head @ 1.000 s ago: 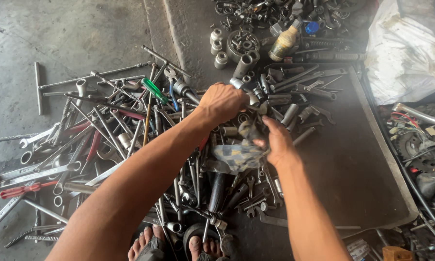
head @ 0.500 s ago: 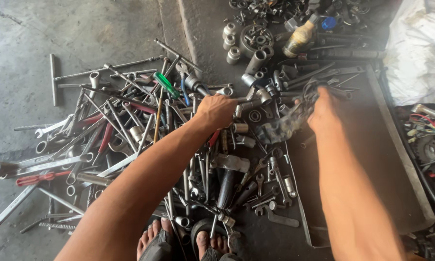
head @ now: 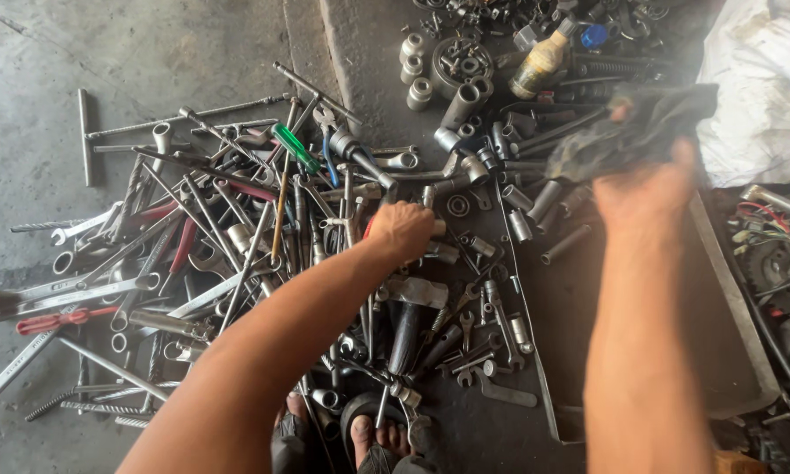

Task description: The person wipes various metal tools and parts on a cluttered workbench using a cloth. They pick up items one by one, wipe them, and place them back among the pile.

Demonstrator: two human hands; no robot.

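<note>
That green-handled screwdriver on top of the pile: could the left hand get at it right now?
Probably yes. The green-handled screwdriver lies on top of the tools, uncovered, just beyond the left hand, which rests on the pile nearby.

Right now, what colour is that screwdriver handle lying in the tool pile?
Bright green; the screwdriver handle shows best in the head view.
</note>
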